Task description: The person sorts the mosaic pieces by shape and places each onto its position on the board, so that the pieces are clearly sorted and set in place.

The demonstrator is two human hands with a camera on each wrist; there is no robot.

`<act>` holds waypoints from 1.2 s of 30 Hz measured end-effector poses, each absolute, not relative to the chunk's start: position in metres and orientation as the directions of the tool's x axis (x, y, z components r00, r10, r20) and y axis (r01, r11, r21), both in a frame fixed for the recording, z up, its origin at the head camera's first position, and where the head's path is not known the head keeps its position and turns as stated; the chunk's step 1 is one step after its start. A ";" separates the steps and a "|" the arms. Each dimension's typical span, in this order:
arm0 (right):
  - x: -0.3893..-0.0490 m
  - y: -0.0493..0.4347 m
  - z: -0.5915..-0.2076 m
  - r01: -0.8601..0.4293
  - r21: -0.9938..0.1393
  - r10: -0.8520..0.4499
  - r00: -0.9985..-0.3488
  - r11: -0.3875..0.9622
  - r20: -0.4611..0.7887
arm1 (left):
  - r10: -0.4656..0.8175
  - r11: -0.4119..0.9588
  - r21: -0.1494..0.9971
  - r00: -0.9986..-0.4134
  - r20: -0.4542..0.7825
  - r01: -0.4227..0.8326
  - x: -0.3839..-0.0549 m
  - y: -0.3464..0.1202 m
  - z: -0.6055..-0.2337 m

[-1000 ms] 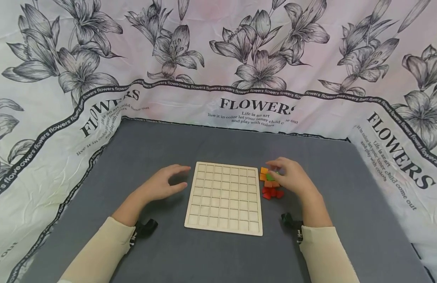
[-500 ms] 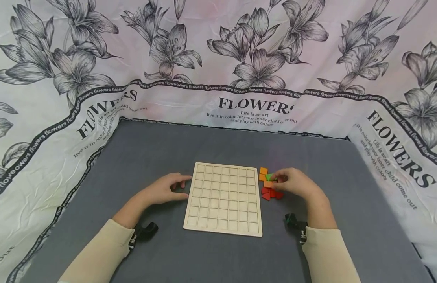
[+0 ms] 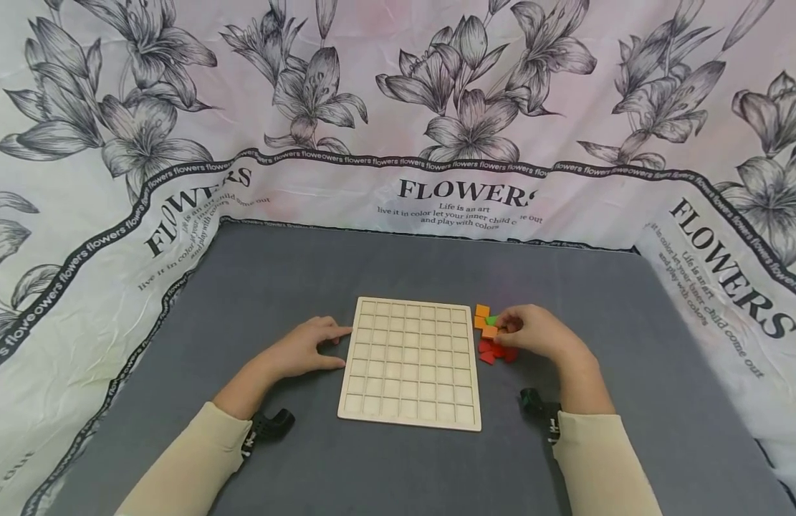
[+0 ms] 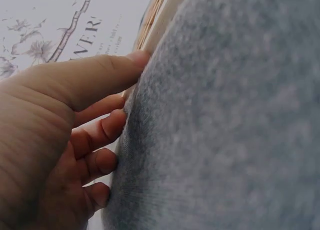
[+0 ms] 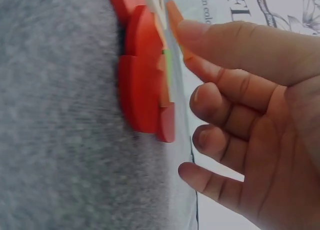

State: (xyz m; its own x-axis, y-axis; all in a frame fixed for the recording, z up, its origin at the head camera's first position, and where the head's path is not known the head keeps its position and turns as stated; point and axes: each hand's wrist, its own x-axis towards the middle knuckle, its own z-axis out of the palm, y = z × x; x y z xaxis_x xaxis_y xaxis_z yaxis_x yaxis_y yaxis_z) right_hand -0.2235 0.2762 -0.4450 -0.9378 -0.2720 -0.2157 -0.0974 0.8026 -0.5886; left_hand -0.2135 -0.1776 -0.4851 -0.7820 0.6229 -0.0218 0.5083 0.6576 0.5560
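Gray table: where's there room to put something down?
Behind the wooden grid board, up to the flowered cloth, and in front, between the sleeves. Crowded: right of the board, with orange, green and red pieces and right hand.

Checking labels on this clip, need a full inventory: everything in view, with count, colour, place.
table: 1, grey, mid-view
cloth: white with black flowers and lettering, behind the table and along both sides
board: 1, pale wood with a grid, on the table
orange pieces: at least 3, orange, by the board's right edge
green piece: at least 1, green, among the orange ones, partly hidden
red pieces: several, exact count unclear, red, nearer the person than the orange ones
wrist cameras: 2, black, one per wrist
sleeves: 2, cream, on both forearms
left hand: 1, at the board's left edge
right hand: 1, fingers pinching an orange piece
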 end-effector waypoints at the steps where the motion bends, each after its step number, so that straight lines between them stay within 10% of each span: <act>1: -0.223 0.276 -0.443 -0.099 -0.592 -0.268 -0.942 0.800 -0.204 | 0.620 0.659 0.555 -0.785 -0.019 0.507 -0.213 -0.177 -0.485; 36: -0.203 0.209 -0.405 -0.364 -0.495 -0.311 -0.932 0.789 0.189 | 0.603 0.651 0.557 -0.797 0.032 0.516 -0.212 -0.177 -0.491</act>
State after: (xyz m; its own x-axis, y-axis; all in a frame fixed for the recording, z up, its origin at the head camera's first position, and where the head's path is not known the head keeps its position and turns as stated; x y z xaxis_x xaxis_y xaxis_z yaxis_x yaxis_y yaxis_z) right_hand -0.2033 0.2094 -0.4049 -0.9316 -0.3106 0.1890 -0.3636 0.7889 -0.4954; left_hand -0.2123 -0.1771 -0.4914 -0.7968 0.6033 0.0324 0.5155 0.6509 0.5573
